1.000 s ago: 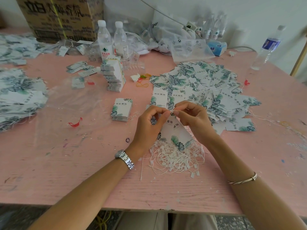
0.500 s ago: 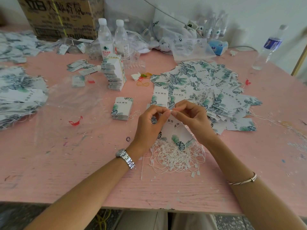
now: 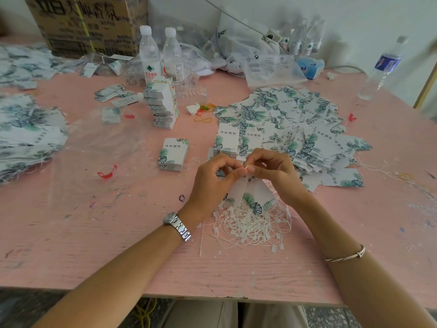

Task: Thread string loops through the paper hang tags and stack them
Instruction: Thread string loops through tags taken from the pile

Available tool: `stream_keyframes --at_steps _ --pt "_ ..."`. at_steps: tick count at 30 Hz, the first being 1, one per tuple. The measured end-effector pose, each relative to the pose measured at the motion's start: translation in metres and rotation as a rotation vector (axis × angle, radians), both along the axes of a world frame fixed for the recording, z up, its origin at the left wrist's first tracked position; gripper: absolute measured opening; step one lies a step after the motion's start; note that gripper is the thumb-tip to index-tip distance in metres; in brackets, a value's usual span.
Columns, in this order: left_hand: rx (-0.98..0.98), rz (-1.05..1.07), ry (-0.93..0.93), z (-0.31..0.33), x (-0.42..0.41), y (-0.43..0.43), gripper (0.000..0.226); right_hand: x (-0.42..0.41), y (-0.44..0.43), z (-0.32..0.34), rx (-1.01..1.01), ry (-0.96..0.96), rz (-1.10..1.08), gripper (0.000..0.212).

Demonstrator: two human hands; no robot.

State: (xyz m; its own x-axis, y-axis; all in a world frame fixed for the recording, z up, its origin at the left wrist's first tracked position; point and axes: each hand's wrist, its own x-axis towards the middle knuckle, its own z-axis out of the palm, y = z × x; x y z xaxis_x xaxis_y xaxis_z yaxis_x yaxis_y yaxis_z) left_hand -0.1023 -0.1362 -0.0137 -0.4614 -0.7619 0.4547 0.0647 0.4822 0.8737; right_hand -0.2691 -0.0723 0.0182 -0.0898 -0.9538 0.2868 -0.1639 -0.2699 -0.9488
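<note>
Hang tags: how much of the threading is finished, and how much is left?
Done, apparently: strung tags spread behind the hands, a heap at far left. In hand: left hand and right hand pinch a string end above one tag. Left: the stacks of bare tags and the string pile.

We read 伟宸服饰 along the top of the hang tags (image 3: 173, 150), clearest on the small stack. The red label of one water bottle (image 3: 149, 65) shows 农夫山泉. The large black characters on the carton (image 3: 87, 20) are cropped and we cannot read them with certainty.
</note>
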Motion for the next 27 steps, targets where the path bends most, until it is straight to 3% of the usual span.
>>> stream_keyframes --at_steps 13,25,27 --pt "-0.162 0.039 0.071 0.003 0.001 0.003 0.013 0.005 -0.001 -0.005 -0.021 -0.115 0.082 0.003" --pt "-0.092 0.063 0.092 0.008 -0.003 0.005 0.008 0.004 -0.002 0.000 -0.017 -0.139 0.064 0.002" --pt "-0.138 0.106 0.095 0.012 -0.003 0.006 0.016 0.002 -0.002 0.002 -0.010 -0.187 0.044 0.007"
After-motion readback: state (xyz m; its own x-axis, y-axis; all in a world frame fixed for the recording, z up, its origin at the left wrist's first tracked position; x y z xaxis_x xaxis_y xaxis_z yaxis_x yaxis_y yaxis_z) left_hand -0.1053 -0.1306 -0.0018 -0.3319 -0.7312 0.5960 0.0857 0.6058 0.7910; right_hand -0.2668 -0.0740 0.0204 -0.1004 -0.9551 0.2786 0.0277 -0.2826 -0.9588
